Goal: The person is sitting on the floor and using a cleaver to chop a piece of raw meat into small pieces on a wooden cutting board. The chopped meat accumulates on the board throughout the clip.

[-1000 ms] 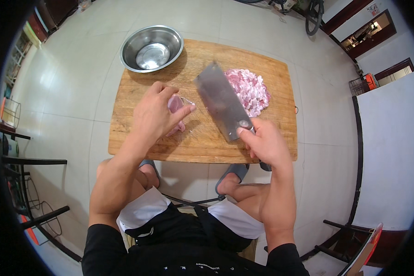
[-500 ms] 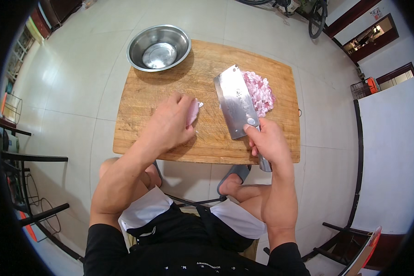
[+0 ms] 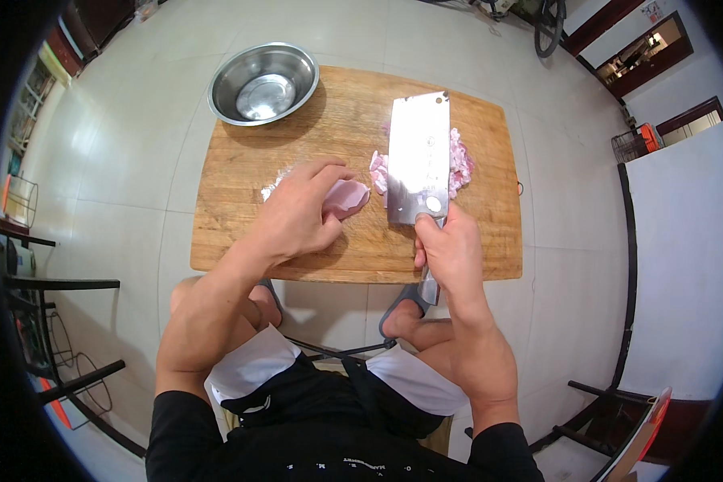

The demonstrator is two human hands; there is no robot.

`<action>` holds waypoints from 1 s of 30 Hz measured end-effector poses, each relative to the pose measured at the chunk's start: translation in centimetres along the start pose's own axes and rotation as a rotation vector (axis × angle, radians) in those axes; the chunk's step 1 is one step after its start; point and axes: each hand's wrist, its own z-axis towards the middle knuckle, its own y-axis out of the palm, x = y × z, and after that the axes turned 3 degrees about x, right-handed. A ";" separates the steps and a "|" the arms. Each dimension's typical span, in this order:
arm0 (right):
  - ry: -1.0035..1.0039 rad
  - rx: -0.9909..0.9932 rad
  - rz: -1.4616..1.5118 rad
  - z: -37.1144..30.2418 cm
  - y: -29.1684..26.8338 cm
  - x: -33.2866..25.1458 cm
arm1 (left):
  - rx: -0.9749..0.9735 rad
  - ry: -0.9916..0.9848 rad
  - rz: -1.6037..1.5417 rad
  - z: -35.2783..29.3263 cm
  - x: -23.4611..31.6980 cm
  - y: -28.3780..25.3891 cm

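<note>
On the wooden cutting board (image 3: 233, 245), my left hand (image 3: 297, 210) presses down with bent fingers on a pale pink piece of raw meat (image 3: 349, 198). The piece's cut end sticks out to the right of the fingers. My right hand (image 3: 455, 251) grips the handle of a wide steel cleaver (image 3: 419, 149), thumb near the blade's base. The blade points away from me and partly covers a pile of sliced meat (image 3: 461, 166); slices show on both its sides. A gap separates blade and held piece. Small whitish scraps (image 3: 271, 188) lie left of my left hand.
A steel bowl (image 3: 299, 98) stands at the board's far left corner, with nothing in it. Below the near edge are my slippered feet (image 3: 402, 312). Black furniture legs (image 3: 64, 284) stand at the left, a white panel (image 3: 683, 265) at the right, a bicycle wheel (image 3: 549, 30) far right.
The cleaver has moved left and turned so its blade points more straight ahead, now over the pile's left part. More of the held meat shows beside my left hand.
</note>
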 end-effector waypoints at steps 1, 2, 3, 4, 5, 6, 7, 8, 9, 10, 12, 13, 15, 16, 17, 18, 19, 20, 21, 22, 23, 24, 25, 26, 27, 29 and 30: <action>0.011 -0.013 0.042 0.1 0.0 0.1 | -0.006 -0.034 0.024 -0.1 0.6 -0.4; 0.022 -0.026 0.084 0.2 0.0 0.3 | -0.012 -0.067 0.048 -0.1 0.9 -0.6; 0.032 -0.038 0.124 0.3 0.0 0.3 | -0.041 -0.077 0.085 0.0 1.0 -0.8; 0.017 -0.065 0.119 0.4 -0.2 0.3 | -0.069 -0.086 0.122 -0.1 1.0 -1.0; 0.002 -0.092 0.114 0.5 -0.5 0.2 | -0.097 -0.096 0.159 -0.1 0.9 -1.1; -0.014 -0.123 0.109 0.6 -0.7 0.1 | -0.109 -0.097 0.148 -0.2 0.7 -1.0; -0.029 -0.138 0.122 0.8 -0.8 0.2 | -0.120 -0.098 0.137 -0.3 0.3 -0.8; -0.044 -0.153 0.135 1.0 -0.8 0.5 | -0.131 -0.100 0.126 -0.4 -0.1 -0.8; -0.059 -0.165 0.147 1.2 -0.9 0.7 | -0.156 -0.034 0.129 -0.3 -0.4 -1.0; -0.066 -0.177 0.151 1.3 -1.1 0.9 | -0.180 0.032 0.132 0.0 -0.7 -1.3; -0.079 -0.204 0.161 1.6 -1.5 1.0 | -0.195 0.166 0.144 0.5 -1.7 -2.0; -0.086 -0.219 0.164 1.7 -1.6 1.0 | -0.185 0.235 0.154 0.8 -2.4 -2.4; -0.100 -0.247 0.167 2.0 -1.9 1.1 | -0.174 0.269 0.181 0.8 -2.8 -2.8; -0.121 -0.239 0.148 2.2 -2.0 1.3 | -0.173 0.234 0.199 0.7 -2.7 -2.9; -0.141 -0.231 0.128 2.5 -2.1 1.6 | -0.173 0.199 0.217 0.7 -2.6 -3.1; -0.161 -0.223 0.108 2.6 -2.2 1.8 | -0.162 0.174 0.193 0.6 -2.1 -3.5; -0.169 -0.210 0.096 2.8 -2.3 1.9 | -0.151 0.149 0.170 0.5 -1.4 -3.9; -0.178 -0.196 0.084 2.9 -2.5 1.9 | -0.141 0.124 0.147 0.4 -1.0 -4.1; -0.187 -0.185 0.072 3.0 -2.5 2.0 | -0.144 0.109 0.157 0.3 -1.0 -4.1; -0.249 -0.175 0.076 3.2 -2.5 2.2 | -0.147 0.095 0.166 0.3 -1.0 -4.0; -0.311 -0.164 0.081 3.6 -2.4 2.8 | -0.150 0.080 0.176 0.2 -1.0 -3.9; -0.372 -0.152 0.085 3.8 -2.3 3.2 | -0.153 0.087 0.179 0.2 -1.1 -3.6; -0.443 -0.137 0.060 4.0 -2.3 3.5 | -0.156 0.094 0.181 0.3 -1.3 -3.2; -0.515 -0.121 0.036 4.2 -2.4 3.7 | -0.159 0.101 0.184 0.3 -1.4 -2.7; -0.586 -0.106 0.013 4.3 -2.3 3.8 | -0.137 0.091 0.197 0.3 -1.5 -2.4; -0.591 -0.075 0.058 4.0 -1.9 3.9 | -0.091 0.071 0.224 0.5 -1.4 -1.7; -0.593 -0.059 0.078 3.8 -1.7 3.8 | -0.095 0.031 0.240 0.6 -1.1 -1.5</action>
